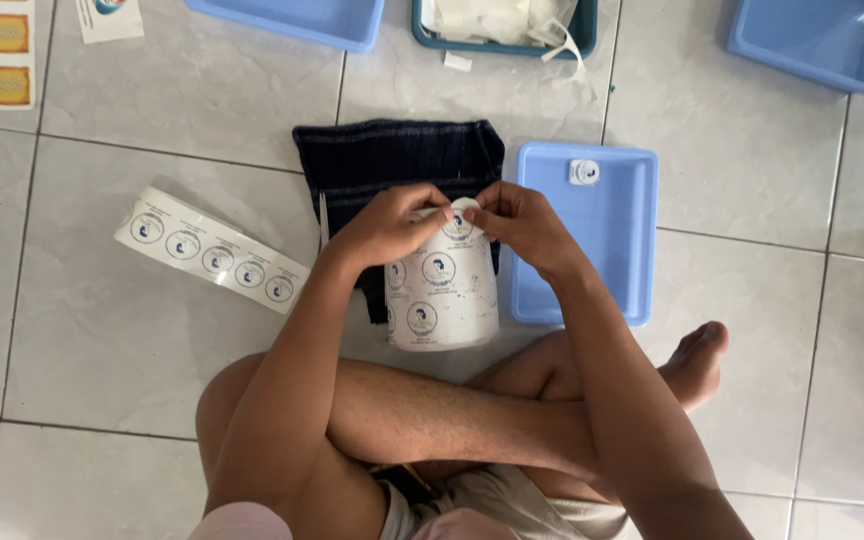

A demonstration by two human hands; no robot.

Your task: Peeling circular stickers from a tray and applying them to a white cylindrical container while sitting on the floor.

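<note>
The person sat cross-legged on the tiled floor (732, 330). Both hands met over a white sheet of round stickers (442, 290) that lay partly on a dark folded cloth (392, 160) in front of the knees. The fingers of the left hand (387, 225) were pressed together, pinching the sheet's top edge, and the fingers of the right hand (524, 222) pinched a round sticker (460, 218) at that same edge. Just right of the sheet lay a light blue tray (612, 270) with one small white piece (583, 172) inside. A loose strip of stickers (210, 250) lay well to the left.
</note>
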